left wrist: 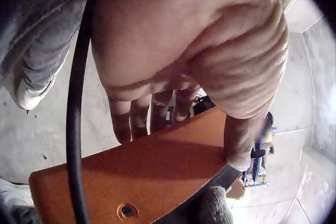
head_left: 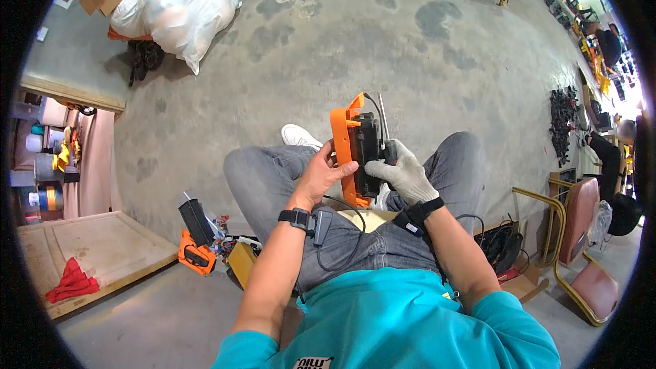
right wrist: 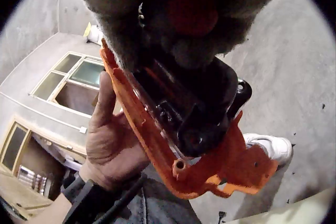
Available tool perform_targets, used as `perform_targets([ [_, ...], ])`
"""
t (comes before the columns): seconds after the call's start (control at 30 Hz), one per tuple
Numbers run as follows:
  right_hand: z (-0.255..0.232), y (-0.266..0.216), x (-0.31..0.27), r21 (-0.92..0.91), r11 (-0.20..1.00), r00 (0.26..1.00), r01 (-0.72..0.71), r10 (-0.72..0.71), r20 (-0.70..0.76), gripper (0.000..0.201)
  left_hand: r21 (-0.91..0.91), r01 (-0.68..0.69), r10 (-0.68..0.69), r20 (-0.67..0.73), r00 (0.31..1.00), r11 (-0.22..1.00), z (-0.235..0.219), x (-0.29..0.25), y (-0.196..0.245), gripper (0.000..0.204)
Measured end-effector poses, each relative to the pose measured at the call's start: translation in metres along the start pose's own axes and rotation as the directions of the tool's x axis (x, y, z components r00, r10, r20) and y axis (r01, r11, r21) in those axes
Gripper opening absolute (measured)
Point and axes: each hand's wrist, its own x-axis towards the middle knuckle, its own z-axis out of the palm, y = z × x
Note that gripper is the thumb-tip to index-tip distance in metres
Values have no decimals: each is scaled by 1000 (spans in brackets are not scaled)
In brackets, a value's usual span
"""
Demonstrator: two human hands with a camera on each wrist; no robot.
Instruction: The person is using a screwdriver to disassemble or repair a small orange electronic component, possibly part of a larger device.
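Observation:
My bare left hand (head_left: 318, 178) grips an orange plastic housing (head_left: 342, 143) by its left side, thumb over the near edge and fingers behind. Set against the housing's inner face is a black part (head_left: 366, 140), which shows glossy with raised ribs in the right wrist view (right wrist: 178, 103). A screwdriver (head_left: 384, 119) is held in my gloved right hand (head_left: 410, 176), its metal shaft pointing up and away. The gloved thumb lies on the black part. The palm of the left hand (left wrist: 184, 40) shows close up in the left wrist view, its fingers behind the housing.
Beside my left leg on the floor are another orange part (head_left: 197, 254), a black box-shaped piece (head_left: 196, 222) and small colourful bits. A white bag (head_left: 179, 17) lies far left, and a wooden board with a red cloth (head_left: 72, 282) is near left. A chair (head_left: 593, 287) stands at right.

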Motion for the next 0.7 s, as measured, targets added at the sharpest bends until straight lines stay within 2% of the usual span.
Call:
perform_targets([
  [0.13, 5, 4, -1, -45, 997, 998, 59, -59, 1, 54, 21, -2, 2, 1, 1000, 1000, 3, -2, 0, 81],
  [0.23, 9, -14, -10, -153, 988, 999, -24, 19, -32, 56, 25, -3, 3, 10, 1000, 1000, 4, -4, 1, 83],
  [0.33, 11, -16, -10, -219, 976, 999, -13, 4, -40, 58, 67, -46, 47, -7, 999, 997, 8, -6, 3, 86],
  [0.5, 11, -13, -11, -130, 991, 999, 44, -47, -22, 59, 57, -50, 50, -12, 999, 997, 11, -8, 2, 87],
  [0.6, 11, -14, -16, -145, 986, 995, 79, -86, -45, 59, 36, -79, 79, -5, 997, 996, 14, -9, 1, 87],
  [0.7, 13, -9, -15, -257, 962, 991, 87, -111, -79, 60, 15, -108, 108, 4, 994, 994, 15, -10, 0, 86],
])
